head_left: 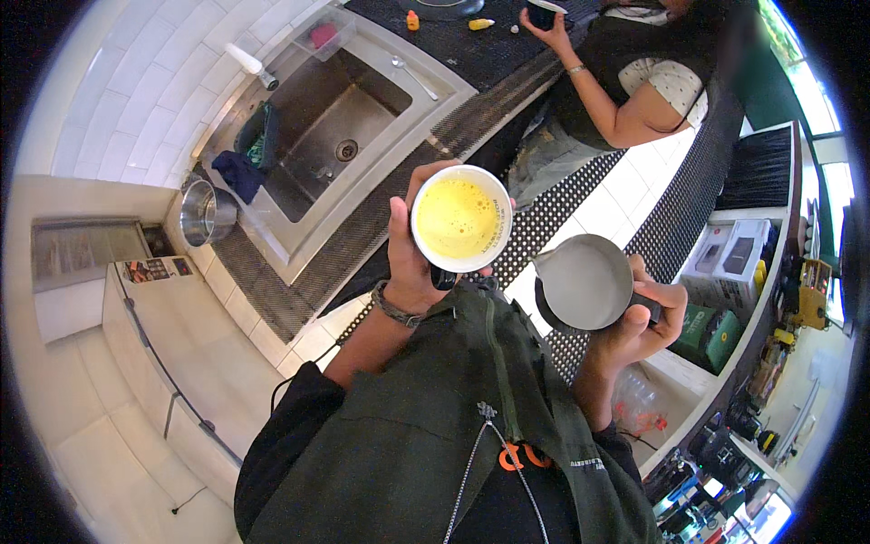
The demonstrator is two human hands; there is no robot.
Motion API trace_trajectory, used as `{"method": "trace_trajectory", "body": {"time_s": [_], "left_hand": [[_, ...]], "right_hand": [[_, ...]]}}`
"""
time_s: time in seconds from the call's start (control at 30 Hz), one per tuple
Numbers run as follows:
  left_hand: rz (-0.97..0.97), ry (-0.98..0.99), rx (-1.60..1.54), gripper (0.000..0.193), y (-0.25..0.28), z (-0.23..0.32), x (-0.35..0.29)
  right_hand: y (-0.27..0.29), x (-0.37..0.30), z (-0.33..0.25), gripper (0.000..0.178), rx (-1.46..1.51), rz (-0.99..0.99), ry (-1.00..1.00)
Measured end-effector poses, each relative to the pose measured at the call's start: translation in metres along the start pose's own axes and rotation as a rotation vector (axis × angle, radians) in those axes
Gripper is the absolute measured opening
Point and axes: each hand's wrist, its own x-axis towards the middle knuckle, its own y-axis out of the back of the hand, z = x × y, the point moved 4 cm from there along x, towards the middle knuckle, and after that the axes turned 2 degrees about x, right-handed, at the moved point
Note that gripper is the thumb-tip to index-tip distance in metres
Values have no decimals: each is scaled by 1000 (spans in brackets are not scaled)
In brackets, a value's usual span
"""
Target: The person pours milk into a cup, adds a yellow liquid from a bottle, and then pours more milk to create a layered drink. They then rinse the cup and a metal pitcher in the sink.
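Observation:
My left hand [408, 258] is wrapped round a white cup [462, 267] and holds it in front of my chest. Frothy yellow liquid [456, 218] with small bubbles fills the inside of the cup. To its right, my right hand [645, 326] grips the dark handle of a grey milk pitcher [584, 283]. The pitcher's spout points left toward the cup, and a gap separates the two. Its inside looks plain pale grey; I cannot tell whether it holds liquid.
A sink [288, 258] lies ahead on the left, with a dark cloth [237, 175] on its edge and a metal pot [201, 216] beside it. Another person [625, 100] stands at the far right, holding a dark cup [544, 13]. Shelves with boxes [728, 258] line my right side.

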Motion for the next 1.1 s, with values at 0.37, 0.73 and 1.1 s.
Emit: {"method": "trace_trajectory", "body": {"time_s": [0.37, 0.73, 1.1], "left_hand": [[-123, -214, 135, 95, 22, 104, -14], [1, -168, 127, 99, 60, 153, -36], [39, -149, 190, 99, 76, 162, -44]], "right_hand": [[-114, 2, -20, 57, 145, -97, 67], [-173, -30, -27, 55, 143, -188, 25], [-185, -45, -28, 53, 127, -308, 16]]}}
